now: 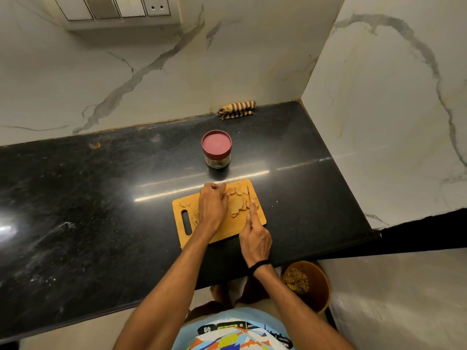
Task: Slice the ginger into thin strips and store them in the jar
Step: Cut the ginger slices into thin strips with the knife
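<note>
A wooden cutting board (255, 222) lies on the black counter. Flat ginger slices (237, 204) are spread over its far right part, and a few small pieces (184, 204) lie near its handle slot. My left hand (212, 204) rests on the board with curled fingers pinching a ginger slice at its far edge. My right hand (255, 239) grips a knife (250, 198), forefinger along the spine, blade pointing away over the slices. A glass jar (216, 150) with a red lid stands closed behind the board.
A folded striped cloth (237, 109) lies against the back wall. The marble side wall (379, 122) closes off the counter's right end. Below the counter edge, a brown bin (307, 284) holds scraps. A switch panel (113, 7) sits high on the back wall.
</note>
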